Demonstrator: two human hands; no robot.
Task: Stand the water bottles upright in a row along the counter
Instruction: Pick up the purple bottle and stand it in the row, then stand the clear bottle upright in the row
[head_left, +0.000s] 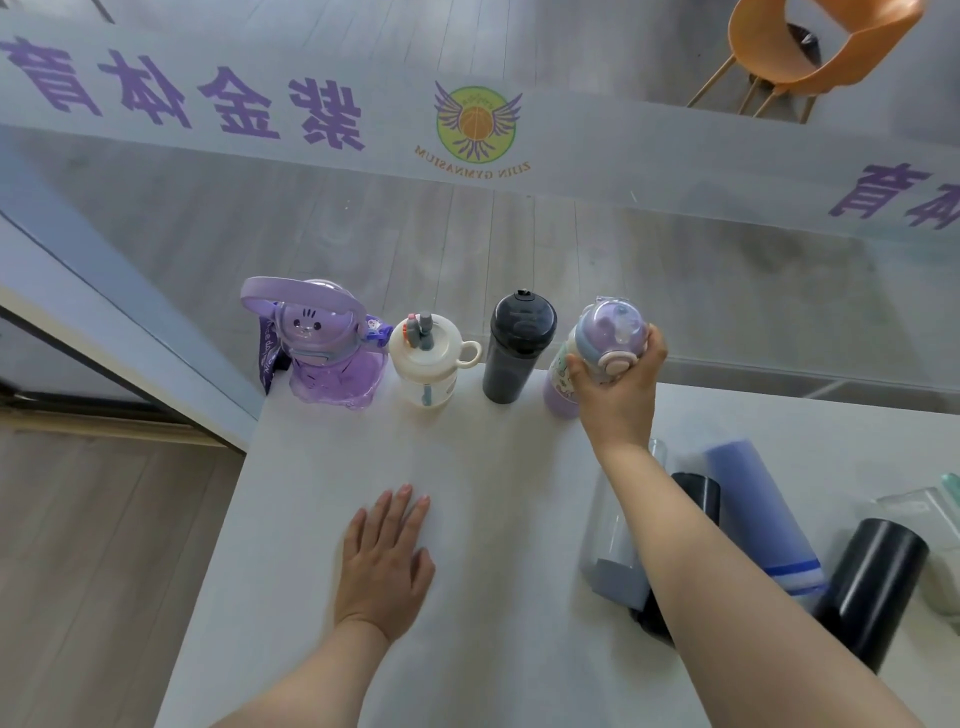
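Observation:
Along the far edge of the white counter three bottles stand upright: a purple cat-shaped bottle with a handle, a white bottle with a loop, and a dark grey bottle. To their right stands a lilac patterned bottle; my right hand grips it around its domed lid. My left hand lies flat on the counter, fingers spread, holding nothing. At the right several bottles lie on their sides: a clear one, a blue frosted one and a black one.
A glass wall with purple lettering and a round logo rises just behind the counter's far edge. The counter's left edge drops to wooden floor. An orange chair stands beyond the glass at top right. More glassware lies at the right edge.

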